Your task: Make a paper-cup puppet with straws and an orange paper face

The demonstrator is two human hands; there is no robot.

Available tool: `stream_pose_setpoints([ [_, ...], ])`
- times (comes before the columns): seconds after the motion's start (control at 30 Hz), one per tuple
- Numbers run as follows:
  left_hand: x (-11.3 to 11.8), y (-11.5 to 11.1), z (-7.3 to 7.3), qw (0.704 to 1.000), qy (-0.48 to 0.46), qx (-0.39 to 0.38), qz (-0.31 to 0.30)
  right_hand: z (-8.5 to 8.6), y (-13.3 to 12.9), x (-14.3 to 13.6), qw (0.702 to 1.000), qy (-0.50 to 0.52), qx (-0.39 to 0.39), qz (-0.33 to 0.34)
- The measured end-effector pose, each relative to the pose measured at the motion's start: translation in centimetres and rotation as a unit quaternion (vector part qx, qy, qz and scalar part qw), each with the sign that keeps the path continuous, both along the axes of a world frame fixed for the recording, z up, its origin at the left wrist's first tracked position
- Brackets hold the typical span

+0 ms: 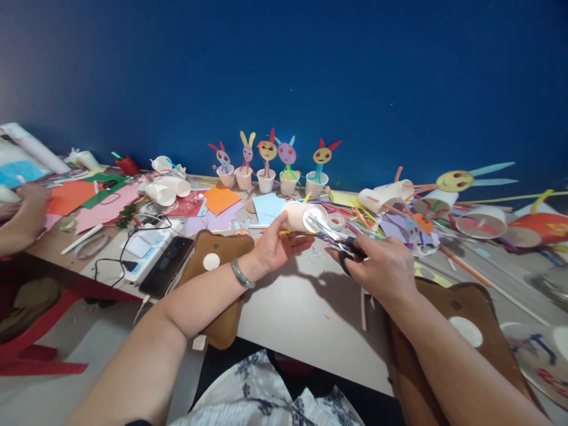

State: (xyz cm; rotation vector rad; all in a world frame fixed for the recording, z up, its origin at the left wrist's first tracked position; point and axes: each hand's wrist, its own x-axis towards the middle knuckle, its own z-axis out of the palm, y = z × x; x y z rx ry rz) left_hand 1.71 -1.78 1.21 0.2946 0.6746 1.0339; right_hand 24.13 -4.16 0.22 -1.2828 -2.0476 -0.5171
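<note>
My left hand (278, 244) holds a white paper cup (296, 216) on its side above the table, its opening turned to the right. Around the black handles of a pair of scissors (333, 239) my right hand (380, 260) is closed. The scissor blades are at the cup's mouth; whether they touch the rim I cannot tell. Behind the cup lies a light blue paper sheet (268, 207). Small paper scraps (314, 258) are scattered on the white tabletop (288, 319) below my hands.
Several paper-cup figures, among them a red-eared one (322, 156), line the blue wall. A power strip (153, 251) and a phone (167, 267) lie left. Brown cushions (222, 313) flank my arms. Cups and straws crowd the right. Another person's hand (31, 207) shows far left.
</note>
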Motion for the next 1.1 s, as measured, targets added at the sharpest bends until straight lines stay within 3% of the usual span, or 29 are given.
stream_pose_setpoints([
  [1.1, 0.11, 0.04, 0.29, 1.0, 0.002, -0.013, -0.009, 0.25, -0.33, -0.25, 1.0, 0.004, 0.018, -0.004],
])
